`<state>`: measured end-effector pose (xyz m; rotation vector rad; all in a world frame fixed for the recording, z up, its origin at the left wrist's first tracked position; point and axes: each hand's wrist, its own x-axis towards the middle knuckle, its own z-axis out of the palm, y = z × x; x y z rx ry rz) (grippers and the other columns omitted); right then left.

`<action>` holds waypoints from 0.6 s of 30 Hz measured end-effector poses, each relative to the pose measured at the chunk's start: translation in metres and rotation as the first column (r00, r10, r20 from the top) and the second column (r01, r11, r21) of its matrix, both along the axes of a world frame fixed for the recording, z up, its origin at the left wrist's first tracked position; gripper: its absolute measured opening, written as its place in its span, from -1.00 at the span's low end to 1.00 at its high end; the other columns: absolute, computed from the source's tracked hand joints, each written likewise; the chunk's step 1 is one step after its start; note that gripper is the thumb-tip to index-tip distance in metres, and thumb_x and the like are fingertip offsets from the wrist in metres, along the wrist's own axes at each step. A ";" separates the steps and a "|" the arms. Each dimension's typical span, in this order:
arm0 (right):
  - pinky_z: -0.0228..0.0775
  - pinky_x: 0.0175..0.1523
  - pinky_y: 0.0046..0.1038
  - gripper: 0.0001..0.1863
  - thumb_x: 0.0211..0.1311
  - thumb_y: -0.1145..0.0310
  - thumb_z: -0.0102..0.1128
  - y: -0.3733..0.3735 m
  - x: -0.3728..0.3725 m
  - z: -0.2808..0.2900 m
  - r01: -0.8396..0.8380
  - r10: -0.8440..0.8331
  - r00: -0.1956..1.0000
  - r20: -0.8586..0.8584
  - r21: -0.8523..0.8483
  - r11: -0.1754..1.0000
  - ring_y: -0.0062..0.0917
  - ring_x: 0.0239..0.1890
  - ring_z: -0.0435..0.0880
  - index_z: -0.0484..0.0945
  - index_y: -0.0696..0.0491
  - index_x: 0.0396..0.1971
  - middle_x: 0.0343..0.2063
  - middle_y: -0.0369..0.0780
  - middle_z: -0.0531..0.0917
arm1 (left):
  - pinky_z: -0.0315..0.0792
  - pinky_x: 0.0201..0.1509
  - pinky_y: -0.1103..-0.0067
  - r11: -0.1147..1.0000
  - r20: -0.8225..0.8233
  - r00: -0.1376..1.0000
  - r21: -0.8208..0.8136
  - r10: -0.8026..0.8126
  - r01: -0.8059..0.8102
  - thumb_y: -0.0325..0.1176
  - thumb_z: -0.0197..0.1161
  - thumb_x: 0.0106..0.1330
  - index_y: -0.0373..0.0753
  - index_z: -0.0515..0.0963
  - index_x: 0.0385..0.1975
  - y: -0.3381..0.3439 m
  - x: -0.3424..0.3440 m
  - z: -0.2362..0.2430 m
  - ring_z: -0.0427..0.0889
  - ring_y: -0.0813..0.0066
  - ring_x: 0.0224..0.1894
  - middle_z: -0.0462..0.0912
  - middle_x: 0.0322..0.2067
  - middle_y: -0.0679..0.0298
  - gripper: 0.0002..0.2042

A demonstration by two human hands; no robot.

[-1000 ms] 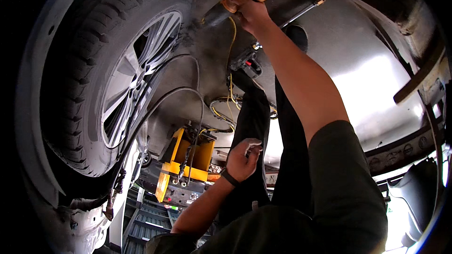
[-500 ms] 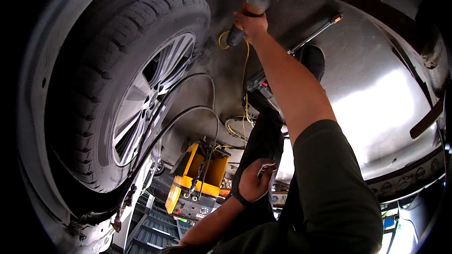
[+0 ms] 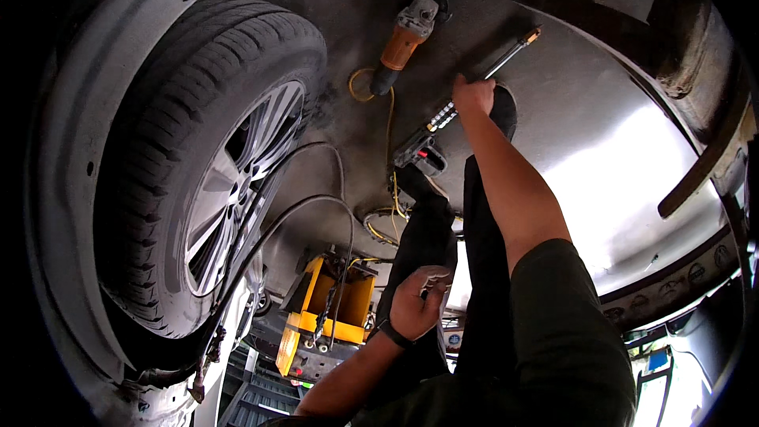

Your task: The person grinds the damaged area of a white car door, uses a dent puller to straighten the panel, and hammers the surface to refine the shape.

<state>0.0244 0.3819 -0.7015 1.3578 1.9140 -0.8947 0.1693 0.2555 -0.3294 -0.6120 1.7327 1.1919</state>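
Note:
My right hand is closed around the lance of a pressure-washer gun that lies slantwise on the floor. Its black trigger handle with a red part points toward me, and a brass-coloured nozzle tips the far end. To its left rests an orange angle grinder with a grey head and a dark disc guard, untouched, its yellow cord trailing off. My left hand hovers over my left leg, fingers loosely curled and apart from the thumb, with nothing seen in it. A dark band circles that wrist.
A car wheel with a silver rim fills the left, beneath a pale fender. Black hoses loop past it to a yellow open box. Coiled cables lie near my feet. Dark curved metal parts jut in at right.
My right hand has let go of the angle grinder, which now stays on the floor, and has moved right and nearer to grip the pressure-washer gun's lance. My left hand looks much the same.

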 end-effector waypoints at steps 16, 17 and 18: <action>0.59 0.07 -0.08 -0.28 0.23 0.39 0.28 -0.024 0.023 -0.010 0.116 -0.125 0.990 0.062 0.137 0.984 0.05 -0.01 0.70 0.07 0.19 0.27 -0.09 0.17 0.66 | 0.60 -0.08 0.49 0.997 -0.045 0.997 -0.026 0.067 -0.068 -0.53 0.19 0.42 -0.32 0.56 -0.04 -0.051 0.013 -0.008 0.77 0.33 -0.17 0.73 -0.22 0.10 -0.83; 0.59 0.07 -0.08 -0.28 0.23 0.39 0.28 -0.025 0.025 -0.017 0.120 -0.130 0.988 0.079 0.118 0.986 0.05 -0.01 0.70 0.07 0.19 0.27 -0.09 0.17 0.66 | 0.60 -0.08 0.49 0.996 -0.032 0.996 -0.032 0.078 -0.079 -0.53 0.18 0.42 -0.32 0.55 -0.04 -0.054 0.016 -0.009 0.77 0.34 -0.17 0.73 -0.22 0.10 -0.83; 0.58 0.07 -0.08 -0.28 0.21 0.40 0.28 -0.026 0.029 -0.025 0.125 -0.133 0.989 0.068 0.105 0.987 0.06 0.01 0.69 0.07 0.18 0.27 -0.08 0.17 0.66 | 0.60 -0.08 0.49 0.997 -0.070 0.995 -0.032 0.065 -0.067 -0.53 0.18 0.42 -0.32 0.55 -0.04 -0.057 0.018 -0.010 0.77 0.34 -0.17 0.73 -0.22 0.10 -0.83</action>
